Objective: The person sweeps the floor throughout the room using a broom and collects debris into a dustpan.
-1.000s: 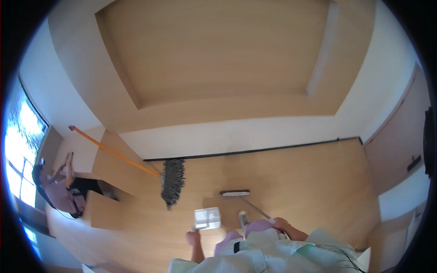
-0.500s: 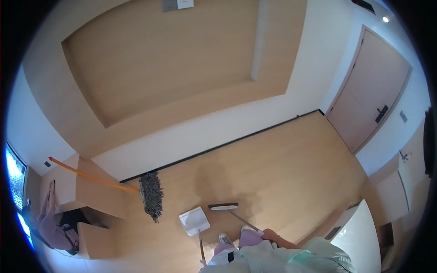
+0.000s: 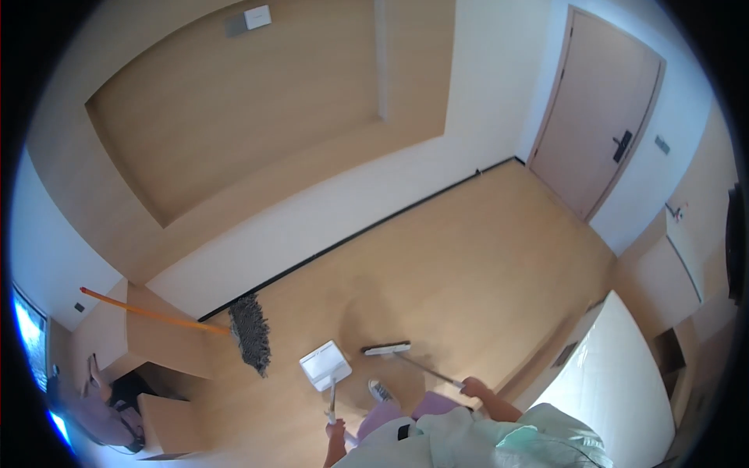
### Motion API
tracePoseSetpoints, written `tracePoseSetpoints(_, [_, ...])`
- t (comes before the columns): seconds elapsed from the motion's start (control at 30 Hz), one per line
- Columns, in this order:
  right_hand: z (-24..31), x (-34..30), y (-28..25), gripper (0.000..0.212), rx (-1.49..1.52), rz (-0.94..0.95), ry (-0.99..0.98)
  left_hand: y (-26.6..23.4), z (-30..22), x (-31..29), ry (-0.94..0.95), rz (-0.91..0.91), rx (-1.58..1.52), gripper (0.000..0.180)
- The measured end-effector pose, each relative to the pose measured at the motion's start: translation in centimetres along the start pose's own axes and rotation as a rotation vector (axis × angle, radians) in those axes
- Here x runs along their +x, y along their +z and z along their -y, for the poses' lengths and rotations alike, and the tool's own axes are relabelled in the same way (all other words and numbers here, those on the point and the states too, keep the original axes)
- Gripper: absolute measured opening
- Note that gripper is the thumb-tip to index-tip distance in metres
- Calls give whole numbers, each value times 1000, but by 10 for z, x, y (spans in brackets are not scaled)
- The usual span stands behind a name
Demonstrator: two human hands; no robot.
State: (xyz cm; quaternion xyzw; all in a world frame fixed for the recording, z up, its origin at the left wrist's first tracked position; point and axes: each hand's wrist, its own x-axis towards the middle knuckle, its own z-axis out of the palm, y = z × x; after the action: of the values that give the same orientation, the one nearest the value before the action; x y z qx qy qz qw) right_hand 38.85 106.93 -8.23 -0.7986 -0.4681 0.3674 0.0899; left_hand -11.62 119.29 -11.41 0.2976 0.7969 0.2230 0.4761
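A white long-handled dustpan rests on the wood floor, with my left hand closed round its handle. To its right lies a broom, its narrow dark-and-white head on the floor just ahead of my feet. My right hand grips the upper end of the broom's thin stick. A small gap separates the broom head from the dustpan. No debris can be made out between them.
A grey string mop with an orange handle leans across a wooden desk at the left. What looks like a person in mauve is beside it. A white-covered bed stands at the right. A closed door is at the far right.
The view has shifted. My left hand has come into sight on the dustpan handle. The broom head sits slightly farther from the dustpan, and one foot no longer shows.
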Motion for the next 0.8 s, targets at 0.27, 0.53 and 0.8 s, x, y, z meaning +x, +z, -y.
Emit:
tracePoseSetpoints(0.27, [-208,-164,113,30,-215,203,265,-9,63,-88,-160,137,-298,20])
tracePoseSetpoints(0.53, [-199,-213,119,31,-210,477,209,-16,128,-160,-177,109,-178,19])
tracePoseSetpoints(0.8, [-188,-178,106,32,-323,606,90,-19,90,-176,-232,17,79,17])
